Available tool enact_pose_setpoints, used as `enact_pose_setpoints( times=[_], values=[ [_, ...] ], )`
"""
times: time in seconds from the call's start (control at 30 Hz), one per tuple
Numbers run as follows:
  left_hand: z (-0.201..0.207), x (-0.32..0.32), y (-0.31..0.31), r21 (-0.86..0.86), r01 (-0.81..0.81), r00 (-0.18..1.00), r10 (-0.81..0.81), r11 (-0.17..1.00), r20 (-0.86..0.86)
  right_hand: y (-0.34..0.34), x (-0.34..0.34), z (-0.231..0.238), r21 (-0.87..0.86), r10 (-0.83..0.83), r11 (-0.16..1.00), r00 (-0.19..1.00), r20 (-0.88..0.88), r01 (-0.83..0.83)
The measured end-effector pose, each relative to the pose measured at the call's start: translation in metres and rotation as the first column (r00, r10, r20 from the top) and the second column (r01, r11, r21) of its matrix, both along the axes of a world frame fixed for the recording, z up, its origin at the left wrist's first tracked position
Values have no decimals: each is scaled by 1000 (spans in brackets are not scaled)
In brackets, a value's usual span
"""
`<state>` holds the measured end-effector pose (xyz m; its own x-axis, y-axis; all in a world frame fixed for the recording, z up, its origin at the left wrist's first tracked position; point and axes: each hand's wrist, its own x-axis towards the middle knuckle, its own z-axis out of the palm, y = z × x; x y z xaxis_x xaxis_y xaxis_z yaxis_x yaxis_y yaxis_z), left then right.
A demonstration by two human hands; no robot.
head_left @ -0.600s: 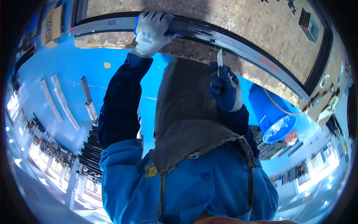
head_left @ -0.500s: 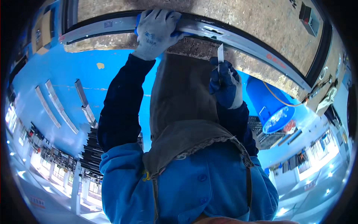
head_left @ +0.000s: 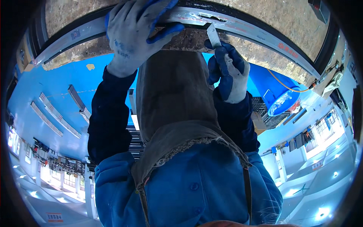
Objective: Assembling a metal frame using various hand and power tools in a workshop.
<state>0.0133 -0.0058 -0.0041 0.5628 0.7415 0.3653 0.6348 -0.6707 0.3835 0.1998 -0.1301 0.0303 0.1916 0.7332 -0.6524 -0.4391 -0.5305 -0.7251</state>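
My left hand (head_left: 132,34), in a white work glove with blue palm coating, lies over the silver-grey metal bar of a black-edged frame (head_left: 251,32). Its fingers stretch across the bar and its thumb stands apart. My right hand (head_left: 230,72), gloved the same way, is closed around a short flat metal blade (head_left: 213,36) with a slanted tip. The blade points up at the near edge of the bar, just below a dark elongated slot (head_left: 211,17). Whether its tip touches the bar, I cannot tell. The blade's lower end is hidden in my fingers.
The frame rests on a worn, speckled workbench (head_left: 272,11). A small dark box (head_left: 319,10) stands at the far right. Below the bench's right side is a blue bucket (head_left: 278,90), with a yellow-brown hose (head_left: 281,84) nearby. Long metal profiles (head_left: 56,113) lie on the blue floor at left.
My left hand has shifted left along the bar, its fingers more spread. My right hand has brought the blade up and left, closer to the bar's slot. The whole view has shifted slightly.
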Motion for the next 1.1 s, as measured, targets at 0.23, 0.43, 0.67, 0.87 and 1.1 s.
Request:
enact_pose_setpoints(
  times=[0.23,0.43,0.67,0.87,1.1],
  values=[
    [-2,8,10,83,150,984,-157,985,86,1,3,6,-120,0,993,998,66,8],
    [18,44,15,-79,241,970,-243,967,-8,4,8,4,-96,-6,995,993,115,17],
    [50,68,21,-226,315,842,-381,922,-381,-11,23,-6,57,-147,989,950,274,137],
    [48,80,8,-187,209,876,-268,960,-400,-14,15,1,36,-157,988,942,297,153],
    [52,79,18,-197,304,773,-362,932,-520,-24,20,0,7,-188,982,962,198,191]
  ],
)
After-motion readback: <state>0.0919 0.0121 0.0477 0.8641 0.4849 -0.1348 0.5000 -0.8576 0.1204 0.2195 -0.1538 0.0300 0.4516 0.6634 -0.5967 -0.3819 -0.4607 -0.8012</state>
